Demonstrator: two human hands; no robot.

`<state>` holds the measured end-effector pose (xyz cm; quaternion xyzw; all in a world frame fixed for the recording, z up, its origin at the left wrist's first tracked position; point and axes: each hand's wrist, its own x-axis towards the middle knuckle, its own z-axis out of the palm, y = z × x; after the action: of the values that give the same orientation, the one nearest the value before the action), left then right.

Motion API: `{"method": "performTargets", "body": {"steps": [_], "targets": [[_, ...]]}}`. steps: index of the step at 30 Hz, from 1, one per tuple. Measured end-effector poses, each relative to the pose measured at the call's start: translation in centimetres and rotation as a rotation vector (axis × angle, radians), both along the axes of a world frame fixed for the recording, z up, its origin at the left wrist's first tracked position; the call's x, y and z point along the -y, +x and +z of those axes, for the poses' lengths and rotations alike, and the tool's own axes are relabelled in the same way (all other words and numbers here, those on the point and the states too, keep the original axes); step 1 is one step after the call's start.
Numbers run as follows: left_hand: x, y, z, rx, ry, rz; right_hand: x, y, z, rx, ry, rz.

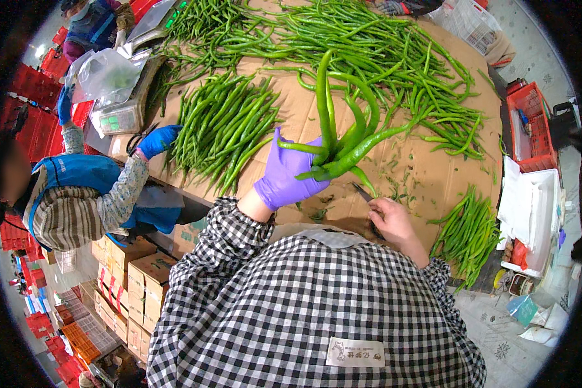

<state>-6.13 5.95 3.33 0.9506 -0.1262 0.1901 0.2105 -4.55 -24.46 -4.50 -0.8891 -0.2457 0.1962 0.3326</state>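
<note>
My left hand, in a purple glove, is closed round the lower ends of a bunch of long green chili peppers. The peppers fan out upward and to the right above the cardboard. Just to the right, my bare right hand grips what looks like a pair of scissors. Their dark blades point up and left, close under the bunch, and the handles are mostly hidden by my fingers. Stem bits and leaf scraps lie on the cardboard table top around my right hand.
A sorted pile of peppers lies at left, a smaller one at right, and a big loose heap at the far side. A blue-gloved co-worker's hand touches the left pile. A scale, red crate and white foam box flank the table.
</note>
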Motion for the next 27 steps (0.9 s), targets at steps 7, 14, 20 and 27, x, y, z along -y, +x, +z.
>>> {"method": "performTargets", "body": {"steps": [7, 14, 20, 27], "targets": [[-0.8, -0.3, -0.7, -0.035, -0.004, -0.049, -0.2, 0.1, 1.0, 0.017, -0.053, 0.034], [-0.9, -0.6, -0.7, -0.08, -0.009, -0.06, -0.5, 0.0, 1.4, -0.023, -0.103, 0.016], [-3.9, -1.0, -0.2, -0.243, 0.069, 0.044, 0.0, 0.0, -0.4, -0.009, -0.058, 0.017], [-15.5, 1.2, 0.1, -0.58, 0.234, 0.338, -0.4, 0.1, -0.7, -0.108, -0.011, -0.051]]}}
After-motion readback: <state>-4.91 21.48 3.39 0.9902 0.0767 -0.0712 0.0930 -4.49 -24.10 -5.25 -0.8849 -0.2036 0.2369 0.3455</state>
